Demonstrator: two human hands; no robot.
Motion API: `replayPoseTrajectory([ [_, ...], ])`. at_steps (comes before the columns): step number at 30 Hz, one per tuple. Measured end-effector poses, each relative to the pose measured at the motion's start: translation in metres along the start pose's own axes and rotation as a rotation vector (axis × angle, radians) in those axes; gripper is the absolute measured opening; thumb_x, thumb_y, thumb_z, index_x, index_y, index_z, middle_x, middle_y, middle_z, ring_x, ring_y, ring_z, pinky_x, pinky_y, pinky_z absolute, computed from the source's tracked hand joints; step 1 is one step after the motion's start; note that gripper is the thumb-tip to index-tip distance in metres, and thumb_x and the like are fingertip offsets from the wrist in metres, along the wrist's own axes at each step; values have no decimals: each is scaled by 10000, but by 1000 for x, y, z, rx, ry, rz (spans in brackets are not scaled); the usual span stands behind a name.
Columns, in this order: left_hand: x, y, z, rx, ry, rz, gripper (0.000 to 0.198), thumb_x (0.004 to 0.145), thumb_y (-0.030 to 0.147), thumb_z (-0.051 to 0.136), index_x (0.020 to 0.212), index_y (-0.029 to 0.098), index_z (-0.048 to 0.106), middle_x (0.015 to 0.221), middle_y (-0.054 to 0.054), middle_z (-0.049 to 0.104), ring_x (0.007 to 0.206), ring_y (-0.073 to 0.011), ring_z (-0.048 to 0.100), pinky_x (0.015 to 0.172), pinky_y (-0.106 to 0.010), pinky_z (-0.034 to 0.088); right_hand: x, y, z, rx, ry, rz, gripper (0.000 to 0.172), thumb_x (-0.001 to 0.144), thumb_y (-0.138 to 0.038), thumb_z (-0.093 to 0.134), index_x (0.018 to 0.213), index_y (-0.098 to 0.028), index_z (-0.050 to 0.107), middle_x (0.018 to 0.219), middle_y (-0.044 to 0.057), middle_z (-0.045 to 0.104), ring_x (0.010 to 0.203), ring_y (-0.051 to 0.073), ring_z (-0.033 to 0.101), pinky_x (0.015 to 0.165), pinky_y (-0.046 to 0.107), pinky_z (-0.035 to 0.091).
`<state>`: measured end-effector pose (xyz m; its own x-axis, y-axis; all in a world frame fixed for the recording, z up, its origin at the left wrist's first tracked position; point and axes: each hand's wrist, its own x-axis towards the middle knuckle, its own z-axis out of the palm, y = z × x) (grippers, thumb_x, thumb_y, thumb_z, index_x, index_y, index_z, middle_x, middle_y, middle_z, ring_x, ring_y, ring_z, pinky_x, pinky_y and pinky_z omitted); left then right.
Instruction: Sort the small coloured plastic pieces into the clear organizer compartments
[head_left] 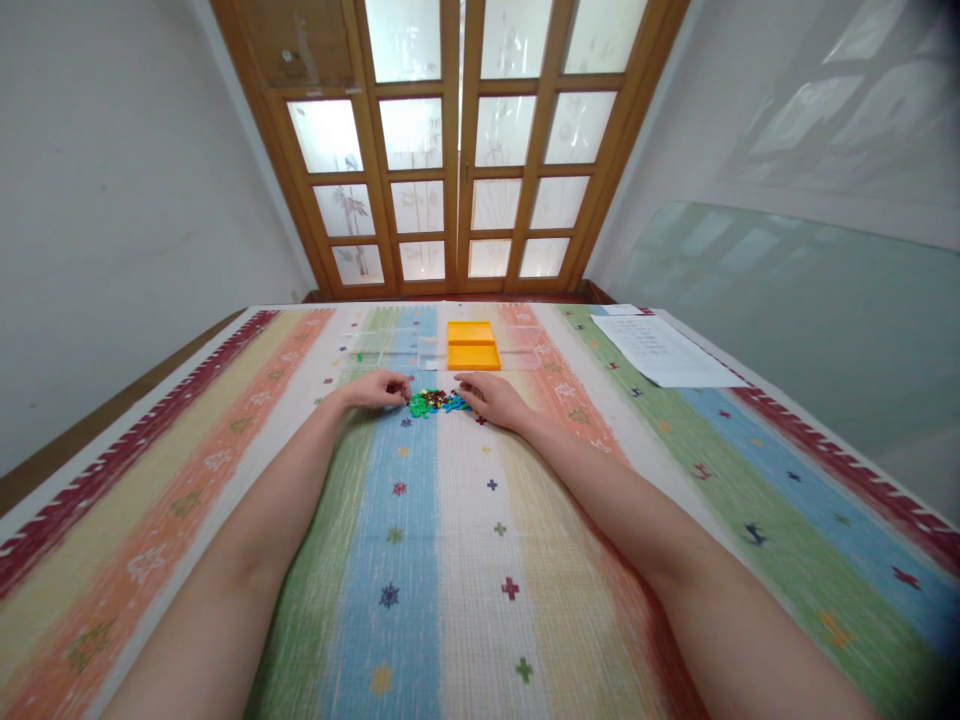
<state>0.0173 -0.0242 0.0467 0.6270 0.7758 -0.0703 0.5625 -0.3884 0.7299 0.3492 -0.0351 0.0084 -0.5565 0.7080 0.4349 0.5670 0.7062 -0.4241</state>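
A small heap of green, dark red, yellowish and blue pieces (430,402) lies on the striped cloth between my hands. At the heap's left edge is my left hand (379,390), its fingers curled together; whatever they may hold is too small to make out. My right hand (492,397) rests at the right side, fingers apart and reaching over the blue pieces. Just beyond stands an orange plastic box (473,356) with its lid open. A clear plastic tray (390,350) sits left of it, with a tiny green piece (360,357) inside.
More clear plastic (521,345) lies right of the orange box. Printed paper sheets (660,350) are at the back right. A striped, patterned cloth (472,560) covers the table. Glass-paned wooden doors (459,150) stand behind, and a glass panel (795,310) leans on the right wall.
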Motion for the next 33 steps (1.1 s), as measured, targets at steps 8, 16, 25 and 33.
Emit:
replayPoseTrajectory([
  [8, 4, -2, 3, -18, -49, 10, 269, 744, 335, 722, 944, 156, 744, 735, -3, 643, 664, -136, 535, 620, -243, 388, 0, 0, -1, 2, 8, -13, 370, 1044, -389, 558, 1366, -231, 647, 1271, 92, 728, 1137, 237, 680, 995, 380, 514],
  [16, 1, 1, 5, -445, 161, 17, 235, 758, 301, 742, 926, 164, 653, 850, -39, 691, 736, -141, 614, 697, -264, 477, 0, 0, -1, 22, 8, -2, 378, 1034, -373, 575, 1382, -243, 645, 1232, 93, 740, 1114, 237, 689, 986, 390, 520],
  [25, 9, -10, 5, -682, 517, 28, 179, 661, 191, 624, 837, 179, 598, 721, 18, 601, 570, -87, 483, 544, -214, 372, -1, 0, -1, -1, 12, -32, 365, 1044, -386, 553, 1364, -242, 654, 1309, 89, 717, 1163, 240, 676, 1004, 391, 512],
  [33, 19, -19, 5, -695, 782, -81, 229, 681, 264, 634, 898, 190, 618, 719, 30, 576, 526, -81, 468, 492, -196, 330, -1, -1, -2, -16, 1, -27, 375, 1052, -390, 540, 1371, -225, 648, 1294, 95, 723, 1150, 240, 679, 1007, 394, 512],
])
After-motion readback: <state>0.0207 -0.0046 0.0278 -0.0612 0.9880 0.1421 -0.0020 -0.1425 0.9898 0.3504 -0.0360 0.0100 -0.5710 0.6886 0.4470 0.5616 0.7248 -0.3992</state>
